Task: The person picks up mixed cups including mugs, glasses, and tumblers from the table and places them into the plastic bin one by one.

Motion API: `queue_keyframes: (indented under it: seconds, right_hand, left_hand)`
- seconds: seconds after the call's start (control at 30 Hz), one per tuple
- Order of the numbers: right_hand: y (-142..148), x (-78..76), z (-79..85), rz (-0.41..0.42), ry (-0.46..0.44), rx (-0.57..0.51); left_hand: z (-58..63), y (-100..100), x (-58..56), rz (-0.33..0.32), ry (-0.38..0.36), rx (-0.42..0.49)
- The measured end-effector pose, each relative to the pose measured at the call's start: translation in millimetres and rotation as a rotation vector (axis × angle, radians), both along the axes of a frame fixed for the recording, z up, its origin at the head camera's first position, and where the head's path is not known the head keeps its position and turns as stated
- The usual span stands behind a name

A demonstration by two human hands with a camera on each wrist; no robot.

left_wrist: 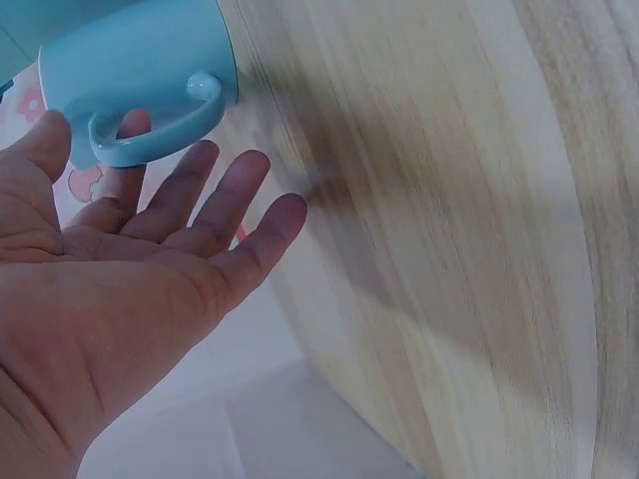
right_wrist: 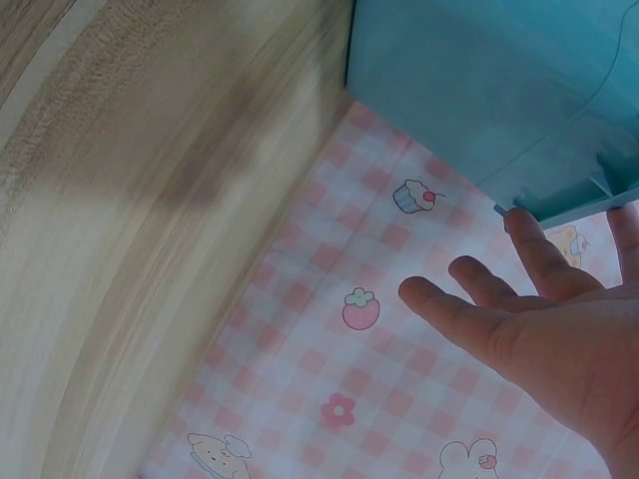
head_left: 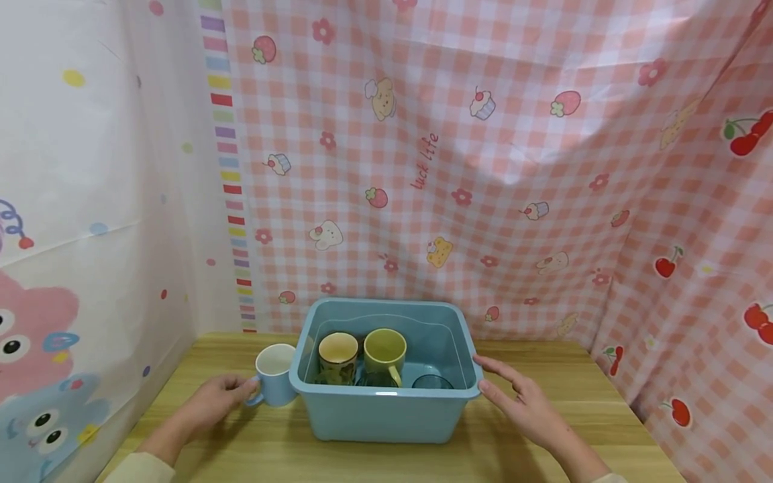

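A light blue mug [head_left: 276,376] with a white inside stands upright on the table, against the left side of a blue plastic bin. My left hand [head_left: 213,401] is at its handle [left_wrist: 165,140]; the thumb and forefinger are beside the loop, the other fingers loosely extended. My right hand [head_left: 524,406] touches the right rim of the bin [head_left: 386,419] with fingers nearly straight. Inside the bin are a patterned cup [head_left: 338,352], a yellow-green mug [head_left: 385,347] and a dark glass piece [head_left: 432,382]. The bin's front wall hides their lower parts.
The wooden table [head_left: 241,446] runs back to a pink checked cloth [head_left: 423,201]. A white cloth with cartoon prints [head_left: 90,201] hangs at the left, and a cherry-print cloth [head_left: 712,302] at the right.
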State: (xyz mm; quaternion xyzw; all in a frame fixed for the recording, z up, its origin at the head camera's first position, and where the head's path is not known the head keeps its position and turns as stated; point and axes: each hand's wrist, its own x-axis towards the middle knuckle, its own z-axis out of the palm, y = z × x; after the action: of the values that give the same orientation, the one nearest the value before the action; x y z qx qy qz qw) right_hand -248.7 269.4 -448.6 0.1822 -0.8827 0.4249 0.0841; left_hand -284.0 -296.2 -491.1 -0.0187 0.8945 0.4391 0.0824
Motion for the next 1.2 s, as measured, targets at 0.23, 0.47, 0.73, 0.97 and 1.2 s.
queue_keyframes:
  seconds: [0.23, 0.47, 0.73, 0.97, 1.2]
  right_hand:
    - [0.1, -0.6, 0.5, -0.003, -0.003, 0.007]
    - [0.7, -0.7, -0.3, -0.004, 0.004, 0.009]
    - [1.1, -1.1, -1.2, 0.002, 0.001, 0.003]
    - [0.6, -0.6, 0.3, 0.007, 0.004, -0.007]
    - [0.7, -0.4, 0.2, 0.007, 0.006, 0.004]
  left_hand:
    - [0.9, 2.3, -0.6, 0.011, -0.034, 0.064]
    - [6.2, 6.1, -0.4, 0.029, -0.031, 0.043]
    - [8.1, 10.1, -4.1, 0.027, -0.009, 0.006]
    - [7.9, 11.5, -6.5, 0.014, 0.009, -0.043]
    - [8.5, 10.9, -7.5, 0.017, 0.006, -0.060]
